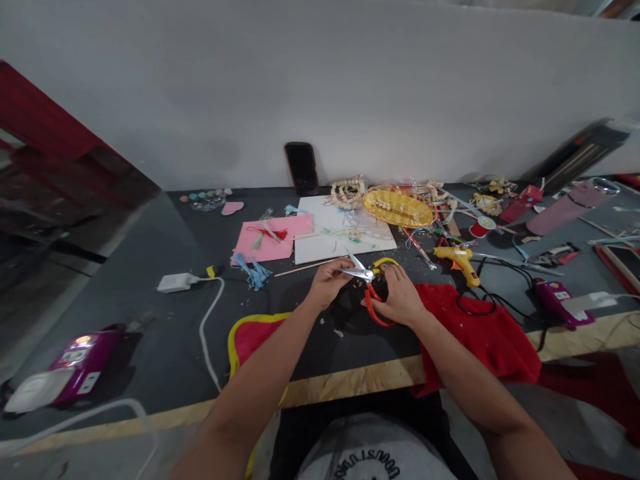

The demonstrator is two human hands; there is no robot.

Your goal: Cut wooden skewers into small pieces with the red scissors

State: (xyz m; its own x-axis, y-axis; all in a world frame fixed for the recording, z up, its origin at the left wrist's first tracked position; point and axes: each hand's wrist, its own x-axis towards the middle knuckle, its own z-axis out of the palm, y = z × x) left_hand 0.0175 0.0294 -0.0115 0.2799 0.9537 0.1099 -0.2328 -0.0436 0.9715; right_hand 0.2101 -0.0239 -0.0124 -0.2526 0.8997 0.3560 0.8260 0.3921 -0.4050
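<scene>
My right hand (397, 297) grips the red and yellow handles of a pair of scissors (369, 274), whose blades are spread and point left. Close to the blade tips, my left hand (329, 283) has its fingers pinched together; whatever they hold is too small to make out. Both hands are above the dark table (185, 360) near its front edge. Small scraps lie on the table beneath them. Just behind my hands is a white board (320, 250) with beads and threads on it.
A yellow basket (400, 207), a glue gun (463, 262) and a red thread spool (483, 227) lie to the right. Red cloth (480, 333) hangs over the front edge. A phone (301, 168) leans at the back. Pink paper (273, 238) and blue tassels (254, 273) are left.
</scene>
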